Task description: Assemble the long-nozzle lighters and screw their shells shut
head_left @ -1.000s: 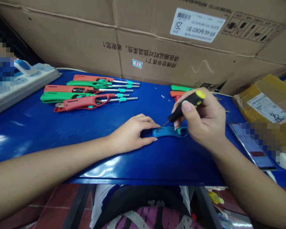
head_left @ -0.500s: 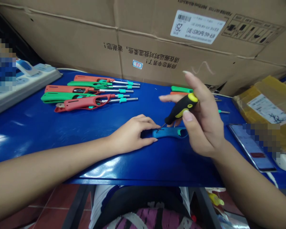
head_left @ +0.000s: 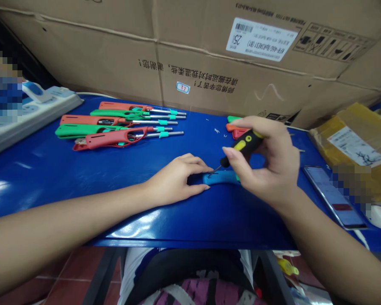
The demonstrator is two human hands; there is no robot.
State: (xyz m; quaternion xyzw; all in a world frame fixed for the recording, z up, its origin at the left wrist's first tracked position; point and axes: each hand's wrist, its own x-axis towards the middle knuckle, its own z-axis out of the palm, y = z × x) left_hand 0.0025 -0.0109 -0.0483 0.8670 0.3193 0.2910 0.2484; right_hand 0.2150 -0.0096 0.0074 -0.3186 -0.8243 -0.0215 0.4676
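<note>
A blue lighter (head_left: 224, 177), long-handled like those nearby, lies on the blue table in front of me. Its left end is pinched between the thumb and fingers of my left hand (head_left: 178, 180). My right hand (head_left: 269, 169) grips a black and yellow screwdriver (head_left: 243, 146), tilted, with its tip touching the lighter close to that left end. My right hand covers the lighter's right part. Several orange, green and red lighters (head_left: 116, 137) with metal tubes lie in a group at the back left. More coloured lighters (head_left: 238, 132) lie behind my right hand, partly hidden.
A large cardboard box (head_left: 114, 55) stands along the back. On the left is a white power strip (head_left: 51, 103). To the right are a phone (head_left: 333, 195) with a white cable and a smaller taped box (head_left: 346, 123). The table's front edge (head_left: 190, 245) runs near my lap.
My right hand's raised fingers have closed around the screwdriver handle, which has turned. The screwdriver tip stays at the same place on the lighter. My left hand has not visibly moved.
</note>
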